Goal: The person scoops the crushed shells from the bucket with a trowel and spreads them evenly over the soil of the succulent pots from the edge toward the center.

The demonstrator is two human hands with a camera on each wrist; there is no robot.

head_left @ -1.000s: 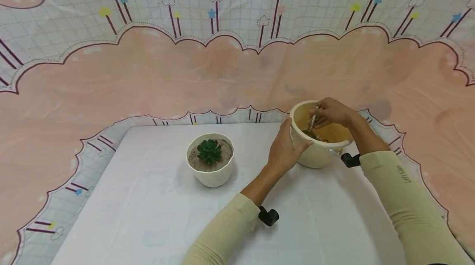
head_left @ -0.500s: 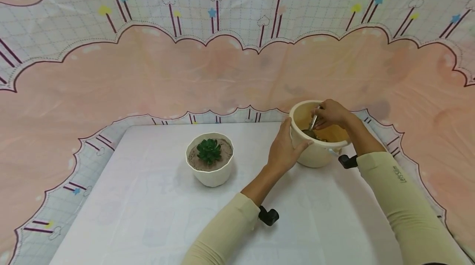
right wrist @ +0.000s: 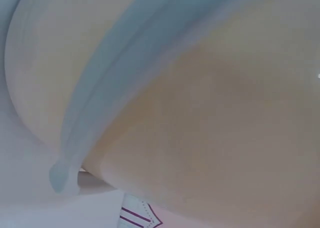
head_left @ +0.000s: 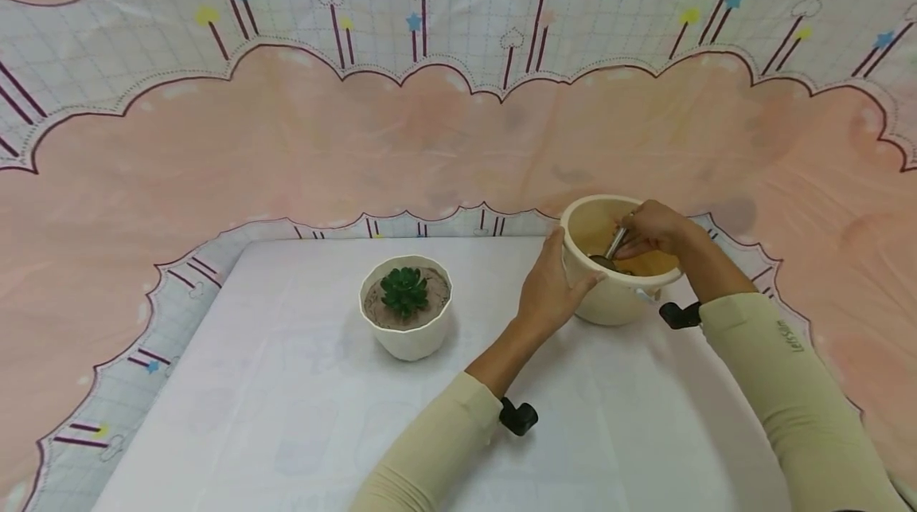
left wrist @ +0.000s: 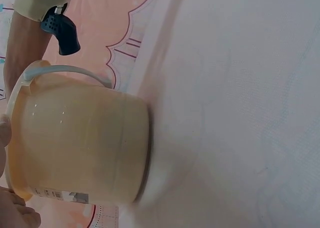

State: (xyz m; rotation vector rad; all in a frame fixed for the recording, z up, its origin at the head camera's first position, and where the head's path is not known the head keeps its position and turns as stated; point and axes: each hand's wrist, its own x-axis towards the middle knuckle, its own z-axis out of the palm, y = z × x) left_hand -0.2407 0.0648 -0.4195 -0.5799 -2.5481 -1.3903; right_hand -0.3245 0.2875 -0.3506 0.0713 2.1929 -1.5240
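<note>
A cream plastic bucket (head_left: 605, 303) stands on the white table, its mouth facing up. My left hand (head_left: 546, 285) holds its near left rim, with the thumb at the front. Over the mouth, my right hand (head_left: 657, 229) pinches the metal handle of a spoon (head_left: 618, 241), whose dark rounded bowl is down inside the bucket. Part of the contents is hidden by the rim and hand. In the left wrist view, the bucket's side (left wrist: 85, 128) and pale carrying handle (left wrist: 65, 68) show. The right wrist view is filled by the bucket wall (right wrist: 215, 123) and that handle (right wrist: 115, 73).
Left of the bucket stands a white faceted pot (head_left: 408, 343) with a green succulent (head_left: 404, 291) in greyish-brown soil. The white table (head_left: 301, 416) ends just behind the bucket. A patterned pink cloth (head_left: 394, 146) hangs behind it.
My right hand, with the spoon, has shifted a little to the right and lower into the bucket. The left hand keeps its place on the rim.
</note>
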